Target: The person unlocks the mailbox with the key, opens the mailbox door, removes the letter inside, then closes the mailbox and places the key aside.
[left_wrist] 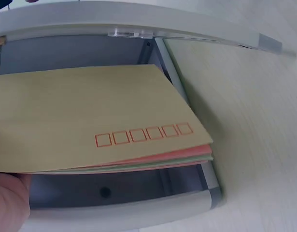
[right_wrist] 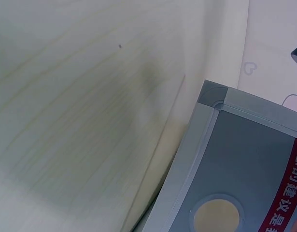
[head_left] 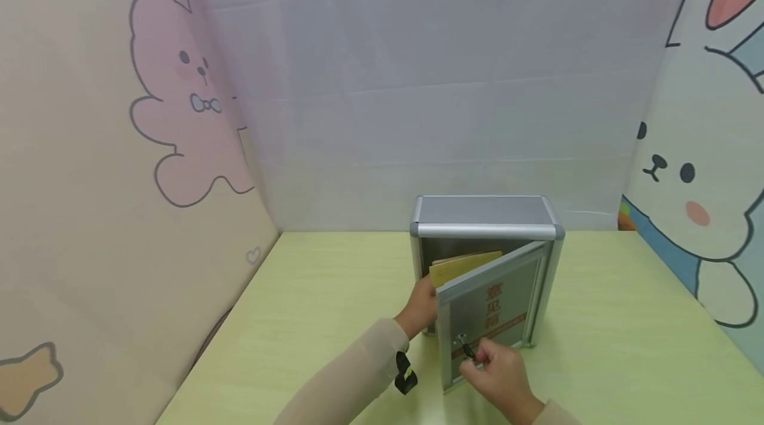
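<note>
Envelope stack (left_wrist: 85, 106), gripped by left hand (head_left: 421, 304), could snag on the half-open box door (head_left: 513, 299) if right hand (head_left: 500, 372), pinching its key (head_left: 468, 349), lets it swing inward.

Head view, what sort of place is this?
Probably an indoor booth set up for tabletop work: a creased pale backdrop, side walls printed with cartoon rabbits, and a yellowish tabletop between them.
</note>
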`<state>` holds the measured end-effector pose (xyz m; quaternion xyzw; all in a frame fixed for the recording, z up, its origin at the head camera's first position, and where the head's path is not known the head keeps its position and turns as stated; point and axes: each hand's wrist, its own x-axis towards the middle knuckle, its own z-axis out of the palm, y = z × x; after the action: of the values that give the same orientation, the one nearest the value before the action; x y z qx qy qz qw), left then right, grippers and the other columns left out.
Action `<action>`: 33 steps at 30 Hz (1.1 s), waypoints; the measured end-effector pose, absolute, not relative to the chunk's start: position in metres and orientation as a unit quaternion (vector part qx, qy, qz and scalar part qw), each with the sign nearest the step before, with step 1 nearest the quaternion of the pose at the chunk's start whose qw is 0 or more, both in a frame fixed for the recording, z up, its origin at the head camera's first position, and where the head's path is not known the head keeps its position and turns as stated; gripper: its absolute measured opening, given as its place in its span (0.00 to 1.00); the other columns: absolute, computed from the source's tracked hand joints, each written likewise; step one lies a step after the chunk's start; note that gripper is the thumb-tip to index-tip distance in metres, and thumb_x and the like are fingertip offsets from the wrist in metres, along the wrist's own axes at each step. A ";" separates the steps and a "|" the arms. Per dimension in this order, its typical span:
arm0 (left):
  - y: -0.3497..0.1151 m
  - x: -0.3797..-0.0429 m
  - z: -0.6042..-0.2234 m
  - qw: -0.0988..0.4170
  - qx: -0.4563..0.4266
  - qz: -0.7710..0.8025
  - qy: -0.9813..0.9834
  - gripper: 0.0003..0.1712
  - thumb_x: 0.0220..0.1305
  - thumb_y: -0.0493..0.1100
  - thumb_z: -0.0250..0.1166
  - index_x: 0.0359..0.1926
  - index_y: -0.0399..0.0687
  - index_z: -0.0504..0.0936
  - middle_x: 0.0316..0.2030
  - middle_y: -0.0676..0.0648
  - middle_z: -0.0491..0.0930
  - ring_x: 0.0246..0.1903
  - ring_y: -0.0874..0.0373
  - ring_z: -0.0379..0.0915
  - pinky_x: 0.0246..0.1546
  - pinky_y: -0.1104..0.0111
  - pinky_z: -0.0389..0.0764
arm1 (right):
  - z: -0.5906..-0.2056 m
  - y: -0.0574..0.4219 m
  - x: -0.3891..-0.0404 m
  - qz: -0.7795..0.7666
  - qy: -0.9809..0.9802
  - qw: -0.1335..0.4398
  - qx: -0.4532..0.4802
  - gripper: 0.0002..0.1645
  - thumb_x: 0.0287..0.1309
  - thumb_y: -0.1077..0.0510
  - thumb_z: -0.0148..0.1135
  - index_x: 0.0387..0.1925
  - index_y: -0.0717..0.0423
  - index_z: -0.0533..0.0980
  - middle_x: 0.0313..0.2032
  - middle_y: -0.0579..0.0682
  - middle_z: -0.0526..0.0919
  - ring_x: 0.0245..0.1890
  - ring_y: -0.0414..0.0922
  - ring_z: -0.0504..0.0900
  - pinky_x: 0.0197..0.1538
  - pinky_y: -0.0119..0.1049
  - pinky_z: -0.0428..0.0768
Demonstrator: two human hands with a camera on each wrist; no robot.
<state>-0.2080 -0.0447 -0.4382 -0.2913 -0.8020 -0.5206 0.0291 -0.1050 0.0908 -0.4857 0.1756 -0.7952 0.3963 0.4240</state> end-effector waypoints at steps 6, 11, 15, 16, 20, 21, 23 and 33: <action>-0.055 -0.207 -0.442 0.021 -0.261 -0.541 -0.799 0.14 0.65 0.35 0.59 0.50 0.33 0.78 0.45 0.37 0.79 0.43 0.52 0.76 0.43 0.65 0.76 | -0.486 0.090 -0.105 0.401 -0.800 0.414 0.169 0.18 0.19 0.66 0.58 0.09 0.46 0.58 0.06 0.38 0.55 0.14 0.22 0.48 0.18 0.17 0.48; -0.062 -0.201 -0.443 0.009 -0.239 -0.548 -0.802 0.16 0.69 0.36 0.55 0.55 0.36 0.76 0.45 0.38 0.79 0.39 0.57 0.73 0.40 0.64 0.75 | -0.486 0.090 -0.106 0.398 -0.798 0.416 0.177 0.18 0.19 0.65 0.59 0.09 0.46 0.59 0.06 0.38 0.56 0.15 0.20 0.49 0.17 0.17 0.50; -0.064 -0.197 -0.443 -0.001 -0.232 -0.554 -0.800 0.18 0.69 0.34 0.52 0.58 0.38 0.74 0.48 0.38 0.79 0.41 0.54 0.74 0.41 0.60 0.75 | -0.485 0.090 -0.106 0.400 -0.797 0.415 0.179 0.18 0.19 0.64 0.59 0.09 0.45 0.59 0.06 0.38 0.57 0.15 0.20 0.50 0.16 0.18 0.51; -0.064 -0.196 -0.442 -0.001 -0.231 -0.551 -0.802 0.18 0.69 0.35 0.52 0.58 0.38 0.74 0.48 0.38 0.79 0.42 0.52 0.75 0.41 0.59 0.76 | -0.484 0.090 -0.106 0.402 -0.797 0.413 0.179 0.18 0.20 0.65 0.59 0.09 0.45 0.59 0.06 0.38 0.57 0.15 0.20 0.50 0.16 0.18 0.51; -0.066 -0.195 -0.441 -0.004 -0.225 -0.546 -0.807 0.14 0.70 0.40 0.56 0.53 0.40 0.77 0.46 0.40 0.80 0.42 0.51 0.78 0.40 0.59 0.78 | -0.484 0.090 -0.105 0.406 -0.797 0.409 0.177 0.18 0.21 0.64 0.59 0.09 0.45 0.59 0.06 0.37 0.56 0.15 0.20 0.49 0.15 0.18 0.51; -0.067 -0.195 -0.441 -0.004 -0.223 -0.543 -0.810 0.14 0.69 0.41 0.57 0.52 0.40 0.77 0.43 0.41 0.81 0.40 0.52 0.79 0.38 0.61 0.79 | -0.484 0.090 -0.105 0.406 -0.797 0.410 0.178 0.17 0.21 0.64 0.59 0.09 0.45 0.59 0.06 0.37 0.57 0.15 0.19 0.49 0.15 0.19 0.52; -0.070 -0.195 -0.439 -0.005 -0.219 -0.542 -0.811 0.12 0.69 0.40 0.58 0.50 0.40 0.78 0.40 0.41 0.81 0.36 0.53 0.79 0.35 0.63 0.79 | -0.484 0.089 -0.106 0.405 -0.797 0.411 0.180 0.17 0.21 0.64 0.59 0.09 0.45 0.59 0.06 0.36 0.58 0.15 0.19 0.49 0.14 0.19 0.52; -0.083 -0.190 -0.434 -0.011 -0.219 -0.572 -0.791 0.16 0.67 0.38 0.59 0.52 0.33 0.75 0.42 0.35 0.81 0.39 0.43 0.81 0.36 0.60 0.81 | -0.481 0.089 -0.108 0.402 -0.793 0.418 0.188 0.16 0.21 0.63 0.60 0.09 0.46 0.60 0.06 0.36 0.62 0.13 0.20 0.52 0.13 0.19 0.52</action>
<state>-0.1903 -0.0828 -0.4335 -0.2195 -0.7906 -0.5715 -0.0105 -0.1077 0.0889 -0.4812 0.1884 -0.7926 0.4019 0.4181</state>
